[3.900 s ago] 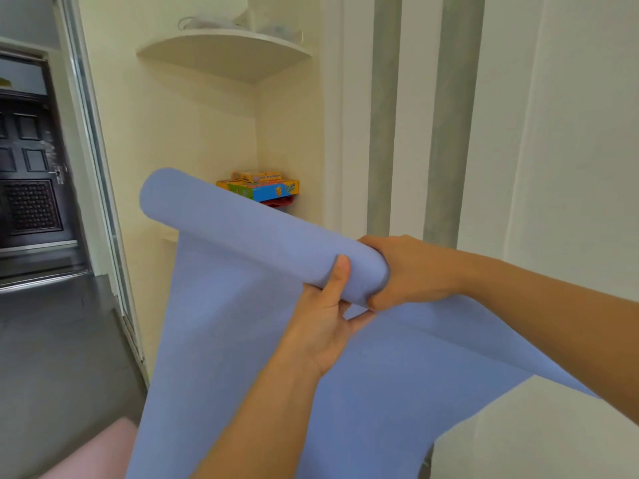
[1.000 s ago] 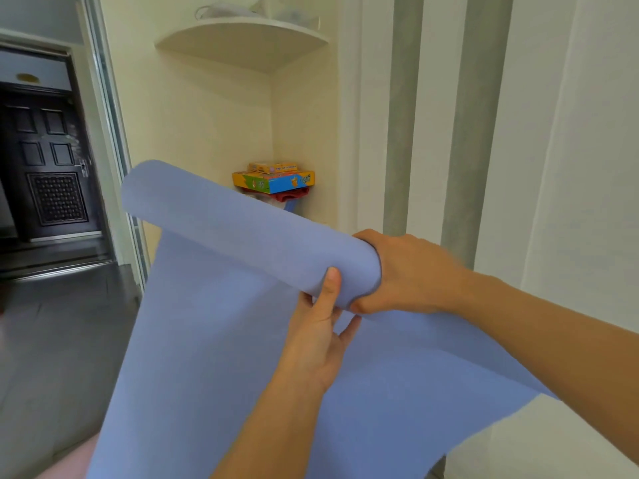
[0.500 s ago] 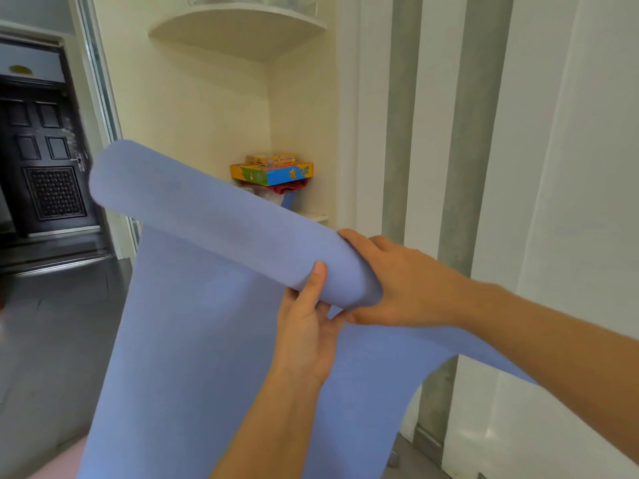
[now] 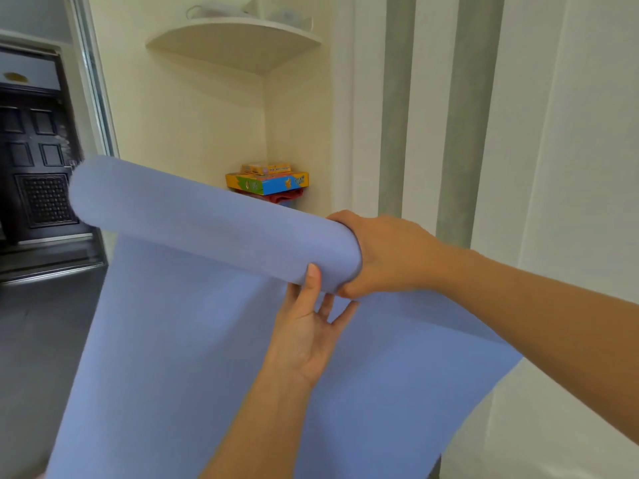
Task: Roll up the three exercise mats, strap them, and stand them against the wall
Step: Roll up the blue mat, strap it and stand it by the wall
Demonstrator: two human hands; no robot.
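Blue mat [image 4: 207, 229] is held in the air mid-frame. The rolled part slants from the left middle down to centre right, and the loose sheet hangs from it past the bottom edge.

Right grip [image 4: 387, 254] is clenched round the near end of the roll, fingers wrapped over the end. Left grip [image 4: 307, 333] is just below the roll and not clamped: thumb pressed up against the roll, other fingers spread and straight over the hanging sheet.

Step in hand, as I read it, is rolling. There's a lot of sheet left, so this mat is maybe half done. No strap in view, and I can't see the other two mats.

To do it well:
- turn from the right grip and let the left thumb brake so the wraps stay tight
- the far end at frame left is unsupported, so watch for it sagging or coning out
- keep the sheet's side edges lined up with the roll ends, and fix any skew now rather than at the strap
- let the sheet's hanging weight supply the tension

Around it:
- stack of colourful boxes [image 4: 268, 181] in the corner, right behind the roll
- corner shelf [image 4: 235, 43] top centre, contents unclear
- dark door [image 4: 31, 150] at the left edge, close to the roll's far end in the frame
- striped wall [image 4: 460, 115] on the right looks a fair spot for standing it up
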